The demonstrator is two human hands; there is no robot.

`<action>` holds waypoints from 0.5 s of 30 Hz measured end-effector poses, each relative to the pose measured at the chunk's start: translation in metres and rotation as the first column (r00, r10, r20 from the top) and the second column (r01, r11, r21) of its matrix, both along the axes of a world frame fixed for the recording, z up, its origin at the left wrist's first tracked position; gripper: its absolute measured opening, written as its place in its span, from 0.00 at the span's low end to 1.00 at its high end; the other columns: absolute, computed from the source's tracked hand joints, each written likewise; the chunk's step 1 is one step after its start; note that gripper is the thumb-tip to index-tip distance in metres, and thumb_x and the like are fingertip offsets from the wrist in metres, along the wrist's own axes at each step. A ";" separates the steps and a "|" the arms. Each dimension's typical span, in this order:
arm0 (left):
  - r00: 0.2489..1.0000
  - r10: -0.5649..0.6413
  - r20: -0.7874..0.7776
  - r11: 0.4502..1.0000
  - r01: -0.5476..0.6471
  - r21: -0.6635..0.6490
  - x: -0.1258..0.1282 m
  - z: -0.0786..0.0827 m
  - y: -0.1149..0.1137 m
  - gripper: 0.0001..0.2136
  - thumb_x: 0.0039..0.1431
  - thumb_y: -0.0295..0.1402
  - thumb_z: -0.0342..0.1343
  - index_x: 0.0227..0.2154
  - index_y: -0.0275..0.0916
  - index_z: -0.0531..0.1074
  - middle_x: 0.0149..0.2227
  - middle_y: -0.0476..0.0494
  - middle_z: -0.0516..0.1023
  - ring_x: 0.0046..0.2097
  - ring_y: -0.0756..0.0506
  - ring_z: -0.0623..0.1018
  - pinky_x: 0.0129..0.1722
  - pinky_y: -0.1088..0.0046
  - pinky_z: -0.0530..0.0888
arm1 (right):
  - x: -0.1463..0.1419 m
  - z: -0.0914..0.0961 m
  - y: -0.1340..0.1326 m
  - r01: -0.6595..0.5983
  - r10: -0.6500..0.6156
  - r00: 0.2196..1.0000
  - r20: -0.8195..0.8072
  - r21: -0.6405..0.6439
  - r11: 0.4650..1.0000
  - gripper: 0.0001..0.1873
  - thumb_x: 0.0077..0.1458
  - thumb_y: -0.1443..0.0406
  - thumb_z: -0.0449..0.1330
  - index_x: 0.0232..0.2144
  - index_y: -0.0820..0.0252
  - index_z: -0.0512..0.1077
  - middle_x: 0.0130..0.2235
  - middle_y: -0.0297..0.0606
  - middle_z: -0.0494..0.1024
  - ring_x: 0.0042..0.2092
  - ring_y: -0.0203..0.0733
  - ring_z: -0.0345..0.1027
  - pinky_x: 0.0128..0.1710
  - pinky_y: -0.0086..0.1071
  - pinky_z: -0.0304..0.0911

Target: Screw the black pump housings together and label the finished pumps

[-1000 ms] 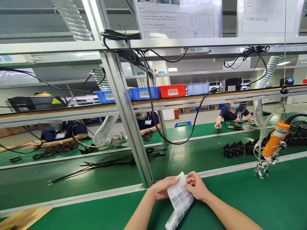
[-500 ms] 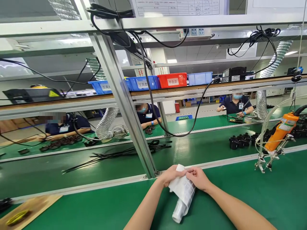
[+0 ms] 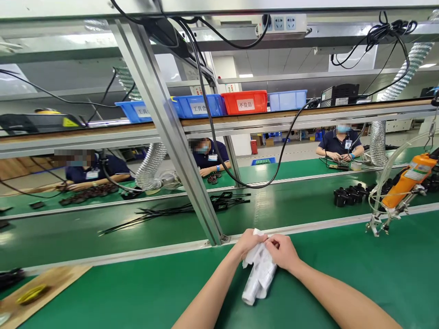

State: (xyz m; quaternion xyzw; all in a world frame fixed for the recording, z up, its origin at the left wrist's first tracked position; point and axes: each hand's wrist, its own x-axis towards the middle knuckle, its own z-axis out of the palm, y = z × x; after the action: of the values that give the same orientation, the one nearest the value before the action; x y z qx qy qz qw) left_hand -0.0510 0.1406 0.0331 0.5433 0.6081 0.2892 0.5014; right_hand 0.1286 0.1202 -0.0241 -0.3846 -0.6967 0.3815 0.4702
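A curled white sheet of printed labels (image 3: 258, 276) lies rolled up between my two hands, just above the green bench (image 3: 137, 292). My left hand (image 3: 247, 243) pinches its upper left edge, fingers closed on the paper. From the other side my right hand (image 3: 284, 252) grips the upper right edge, fingertips meeting the left hand's at the top of the roll. The lower end of the roll hangs free towards me.
A slanted aluminium post (image 3: 171, 137) stands just left of my hands. An orange powered screwdriver (image 3: 404, 185) hangs at the right over the belt (image 3: 295, 208), which carries black parts (image 3: 351, 195) and black cable ties (image 3: 178, 211). Three people work across the line. A wooden board (image 3: 41, 294) lies at the lower left.
The label sheet, spread open a second ago, has curled into a tight roll between my hands. The view has tilted downwards.
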 end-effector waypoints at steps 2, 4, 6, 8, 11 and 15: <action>1.000 0.015 0.005 1.000 -0.015 0.015 -0.003 0.005 0.000 0.13 0.70 0.37 0.63 0.32 0.34 0.74 0.27 0.54 0.75 0.26 0.51 0.75 0.26 0.76 0.75 | 0.002 -0.001 0.003 -0.043 0.042 0.999 -0.018 -0.024 0.999 0.19 0.68 0.52 0.62 0.34 0.63 0.74 0.30 0.32 0.74 0.30 0.35 0.69 0.34 0.31 0.68; 1.000 0.028 0.006 0.999 -0.029 0.024 -0.007 0.011 0.001 0.12 0.70 0.37 0.63 0.32 0.34 0.74 0.28 0.53 0.75 0.26 0.51 0.75 0.26 0.76 0.75 | 0.003 -0.003 0.005 -0.074 0.073 0.997 -0.037 -0.042 0.996 0.20 0.68 0.52 0.62 0.33 0.64 0.73 0.29 0.31 0.73 0.29 0.35 0.68 0.32 0.30 0.67; 0.999 0.051 -0.003 0.998 -0.051 0.030 -0.013 0.015 0.002 0.13 0.70 0.37 0.63 0.32 0.34 0.74 0.27 0.53 0.75 0.26 0.51 0.76 0.26 0.76 0.75 | 0.004 -0.005 0.007 -0.077 0.074 0.996 -0.054 -0.047 0.996 0.22 0.67 0.51 0.63 0.30 0.63 0.72 0.27 0.30 0.71 0.29 0.35 0.67 0.32 0.30 0.66; 0.996 0.093 -0.020 0.995 -0.092 0.043 -0.019 0.018 0.004 0.13 0.70 0.38 0.63 0.31 0.34 0.74 0.27 0.54 0.75 0.26 0.51 0.76 0.27 0.76 0.75 | 0.004 -0.006 0.008 -0.067 0.063 0.995 -0.074 -0.050 0.997 0.22 0.67 0.51 0.63 0.29 0.63 0.71 0.28 0.30 0.70 0.29 0.35 0.67 0.33 0.31 0.66; 0.985 0.167 -0.038 0.984 -0.164 0.066 -0.029 0.021 0.007 0.14 0.71 0.39 0.62 0.31 0.34 0.74 0.26 0.54 0.75 0.25 0.51 0.75 0.27 0.75 0.76 | 0.003 -0.006 0.008 -0.078 0.071 0.992 -0.104 -0.066 0.995 0.22 0.67 0.51 0.62 0.31 0.63 0.72 0.29 0.31 0.72 0.30 0.35 0.67 0.34 0.31 0.66; 0.979 0.205 -0.019 0.977 -0.203 0.059 -0.038 0.027 0.009 0.14 0.71 0.40 0.62 0.33 0.34 0.75 0.29 0.52 0.76 0.27 0.51 0.76 0.28 0.74 0.76 | 0.003 -0.004 0.007 -0.128 0.113 0.983 -0.142 -0.099 0.987 0.22 0.66 0.49 0.62 0.35 0.63 0.74 0.30 0.32 0.74 0.30 0.35 0.67 0.33 0.31 0.65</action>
State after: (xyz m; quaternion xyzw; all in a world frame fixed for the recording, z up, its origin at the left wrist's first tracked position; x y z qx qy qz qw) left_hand -0.0893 0.1494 0.0599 0.4955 0.6585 0.3493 0.4459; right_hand 0.1315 0.1268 -0.0281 -0.3398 -0.6634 0.4718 0.4711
